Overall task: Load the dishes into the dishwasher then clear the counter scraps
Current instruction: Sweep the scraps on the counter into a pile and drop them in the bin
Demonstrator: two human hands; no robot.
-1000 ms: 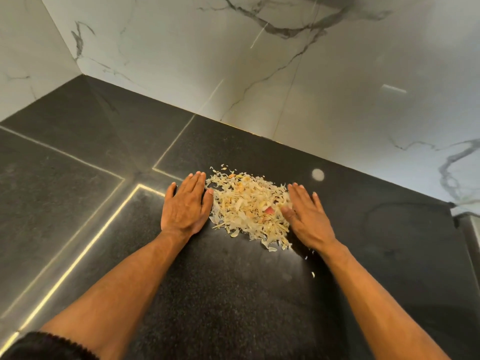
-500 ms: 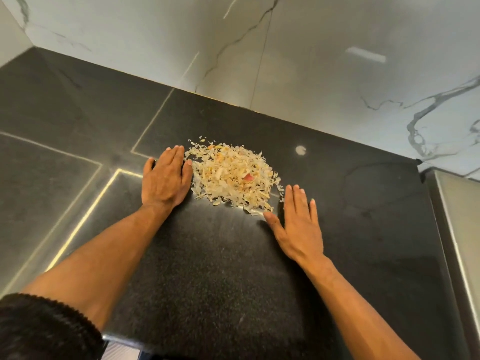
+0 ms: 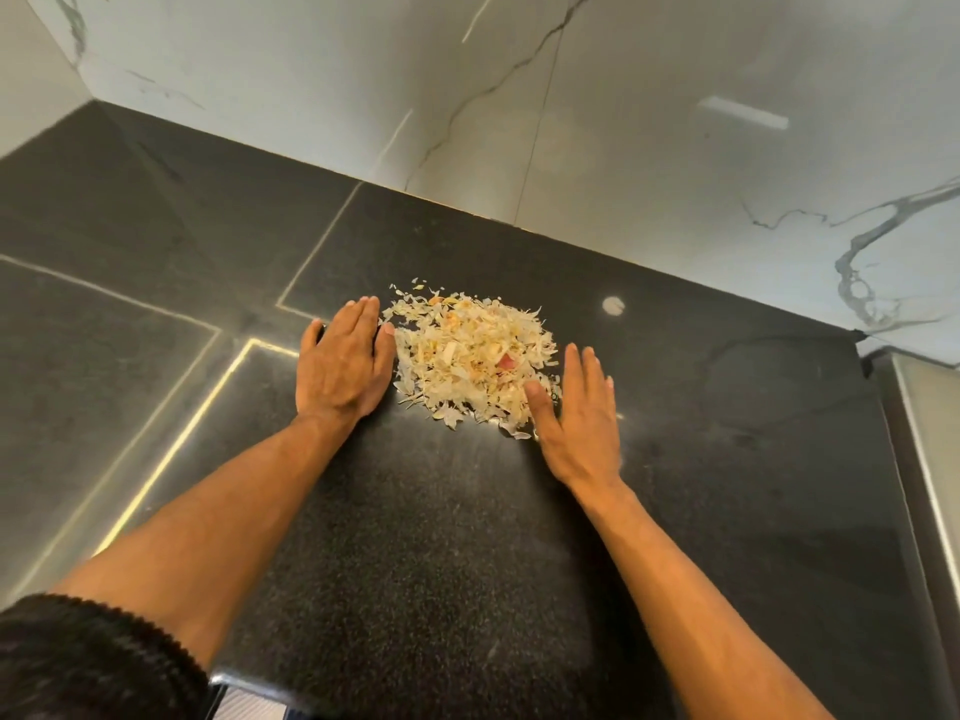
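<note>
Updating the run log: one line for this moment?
phase: gathering scraps | left hand: flat beside scrap pile | right hand: flat, thumb touching pile | counter: dark stone

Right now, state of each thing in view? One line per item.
left hand: flat on the counter, fingers straight, its inner edge against the left side of the scraps.
right hand: flat, fingers straight, thumb at the pile's near right edge.
pile of scraps: heaped between the hands, a few loose flakes at the edges.
counter: dark stone, bare in front of the pile.
white spot: on the counter beyond the pile, apart from it.
</note>
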